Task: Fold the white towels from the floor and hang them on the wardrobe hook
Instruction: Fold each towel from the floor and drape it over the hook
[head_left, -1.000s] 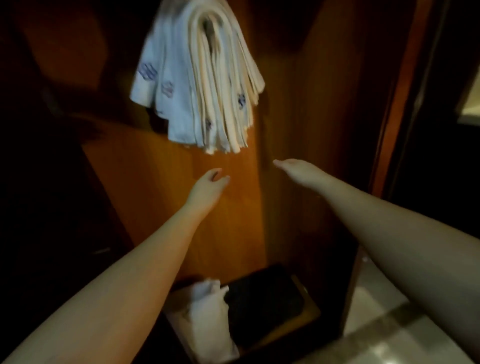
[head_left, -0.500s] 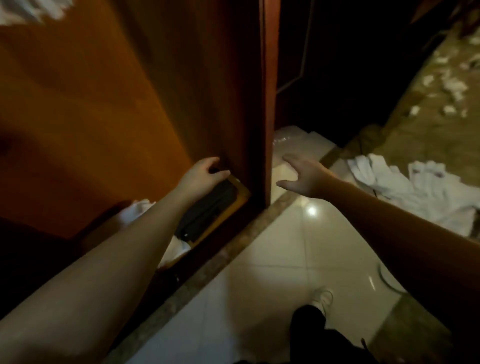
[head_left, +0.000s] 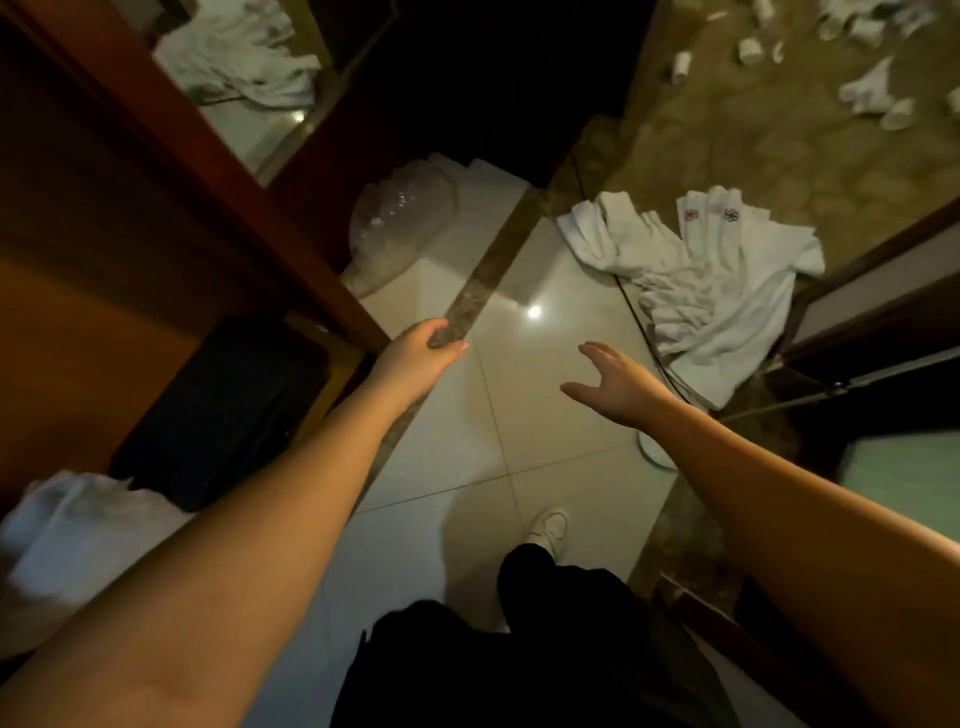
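1. I'm looking straight down at a glossy tiled floor (head_left: 519, 415), both bare arms stretched out ahead of me.
2. My left hand (head_left: 415, 358) hangs over the dark marble strip (head_left: 478, 280) in the floor, fingers loosely curled with nothing in them.
3. My right hand (head_left: 618, 382) is spread wide, fingers and thumb fanned out, empty, hovering above the tiles.
4. The heap of white towels (head_left: 711, 280) lies crumpled on the floor just beyond that right hand, half on the tiles and half on the patterned carpet (head_left: 753, 140); small red and blue marks show on the top one.
5. The right hand is near the heap but not touching it.
6. More white scraps (head_left: 872, 88) are scattered well apart across the carpet farther back.
7. The reddish wooden wardrobe (head_left: 130, 208) fills my left side; I cannot see its hook from here.
8. A crumpled clear plastic bag (head_left: 400, 223) sits on the floor beside the wardrobe edge.
9. Another white cloth (head_left: 78, 530) lies low at the wardrobe's base, under my left forearm.
10. A mirror panel (head_left: 244, 67) up top reflects more white fabric.
11. Below me, dark trousers and one white shoe (head_left: 548, 525) on the tile.
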